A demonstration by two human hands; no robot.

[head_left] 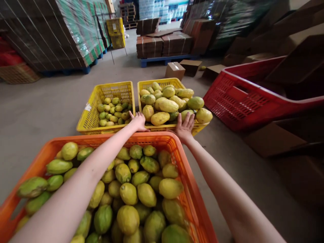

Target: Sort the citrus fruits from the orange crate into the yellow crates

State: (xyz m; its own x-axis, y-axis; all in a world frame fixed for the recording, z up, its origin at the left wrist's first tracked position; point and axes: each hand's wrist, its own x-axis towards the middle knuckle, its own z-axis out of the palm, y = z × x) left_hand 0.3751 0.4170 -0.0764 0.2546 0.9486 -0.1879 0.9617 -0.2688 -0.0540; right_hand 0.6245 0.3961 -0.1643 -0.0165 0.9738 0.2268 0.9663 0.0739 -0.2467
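Observation:
Both my arms reach over an orange crate holding many green-yellow papayas. Beyond it stand two yellow crates side by side. My left hand is at the near left corner of the right yellow crate, fingers spread, beside the left yellow crate with its smaller fruit. Over the near right rim of the right crate lies my right hand, fingers apart, close to the larger yellow papayas heaped there. Neither hand has a fruit in it.
A large red crate with cardboard inside stands at the right. Behind are a small carton, flattened boxes on a blue pallet and a wrapped stack. Grey floor shows at the left.

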